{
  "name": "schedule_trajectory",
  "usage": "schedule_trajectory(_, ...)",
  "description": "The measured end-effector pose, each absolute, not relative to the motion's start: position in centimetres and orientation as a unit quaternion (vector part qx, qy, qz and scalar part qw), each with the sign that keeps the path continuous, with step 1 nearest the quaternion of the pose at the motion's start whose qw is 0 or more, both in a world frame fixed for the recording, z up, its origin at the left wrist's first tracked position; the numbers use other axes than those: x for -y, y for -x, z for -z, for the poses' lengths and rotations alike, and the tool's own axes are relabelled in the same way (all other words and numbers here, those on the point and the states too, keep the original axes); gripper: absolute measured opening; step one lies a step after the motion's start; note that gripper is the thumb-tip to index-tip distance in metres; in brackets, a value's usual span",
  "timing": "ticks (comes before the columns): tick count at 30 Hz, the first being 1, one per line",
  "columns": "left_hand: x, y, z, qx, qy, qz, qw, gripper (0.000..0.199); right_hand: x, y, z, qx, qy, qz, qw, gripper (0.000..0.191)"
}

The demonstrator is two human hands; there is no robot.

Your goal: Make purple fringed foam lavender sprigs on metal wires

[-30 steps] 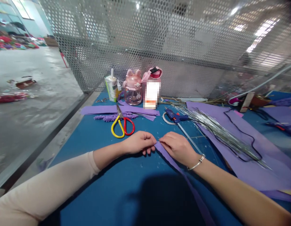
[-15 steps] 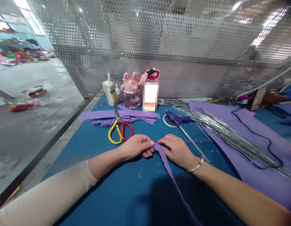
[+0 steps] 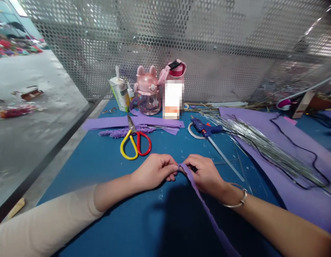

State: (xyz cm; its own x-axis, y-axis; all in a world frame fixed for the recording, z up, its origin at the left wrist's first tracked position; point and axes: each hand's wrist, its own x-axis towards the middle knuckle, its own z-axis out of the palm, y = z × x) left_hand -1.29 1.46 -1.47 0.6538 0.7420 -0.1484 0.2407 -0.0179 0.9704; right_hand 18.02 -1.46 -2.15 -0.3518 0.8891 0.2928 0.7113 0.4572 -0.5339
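Observation:
A long, narrow purple strip [image 3: 205, 207] with a wavy edge runs from my fingertips down toward the lower right. My left hand [image 3: 156, 171] pinches its upper end between thumb and fingers. Close beside it, my right hand [image 3: 204, 173] is closed at the same end of the strip, fingers curled. Something small and black [image 3: 193, 168] shows at the right hand's fingers; its kind is not clear. Beyond my left hand lie scissors [image 3: 132, 132] with one yellow and one red handle. Past my right hand rests a blue glue gun [image 3: 204, 127] with a glue stick [image 3: 226, 159] in it.
Purple strips [image 3: 109, 123] and a fuzzy purple stem [image 3: 114, 132] lie behind the scissors. A drink carton [image 3: 119, 93], a pink bottle [image 3: 148, 96] and a pink-capped one stand at the back. Wires [image 3: 275, 150] lie on a purple sheet [image 3: 294, 194] at right. A perforated metal panel [image 3: 208, 71] stands behind.
The right hand's fingers have closed in on the strip's end, nearer to the left hand. The view has tilted down slightly, so the things on the table appear higher.

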Motion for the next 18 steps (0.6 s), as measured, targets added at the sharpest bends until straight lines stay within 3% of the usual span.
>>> schedule_trajectory(3,-2.1,1.7,0.7,-0.373,-0.742,-0.191,0.523,0.020,0.8,-18.9,1.5,0.842,0.454,-0.154,0.249,0.014)
schedule_trajectory(7,-2.8,2.1,0.2,-0.380,-0.813,-0.196,0.396,0.022,0.5,-20.1,1.1,0.896,0.377,-0.065,0.225,0.035)
schedule_trajectory(12,-2.9,2.2,1.2,-0.382,-0.844,-0.239,0.292,0.031,1.0,-20.2,1.5,0.941,0.305,-0.039,0.145,0.032)
schedule_trajectory(18,-2.6,2.4,2.2,-0.440,-0.812,-0.311,0.225,0.034,-0.6,-22.5,-0.8,0.879,0.415,0.021,0.234,0.032)
